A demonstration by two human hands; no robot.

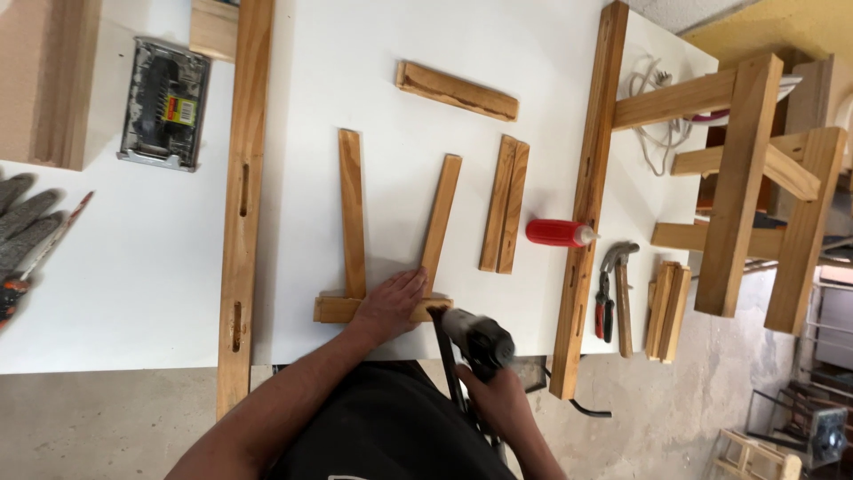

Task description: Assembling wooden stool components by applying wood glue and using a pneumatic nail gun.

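Note:
My left hand (391, 305) presses flat on a short wooden crosspiece (332, 309) at the near edge of the white table (142, 267). Two upright wooden slats, one on the left (352, 212) and one on the right (441, 219), meet that crosspiece. My right hand (494, 396) grips a dark nail gun (477, 340) whose nose points at the right end of the crosspiece.
Long wooden rails lie on the left (243, 196) and right (586, 191). Loose slats (504, 216) and a wooden block (457, 91) lie farther back. A red glue bottle (558, 233), hammer (620, 289), pliers (603, 307), nail box (165, 102), grey gloves (25, 222) and a wooden frame (742, 182) are around.

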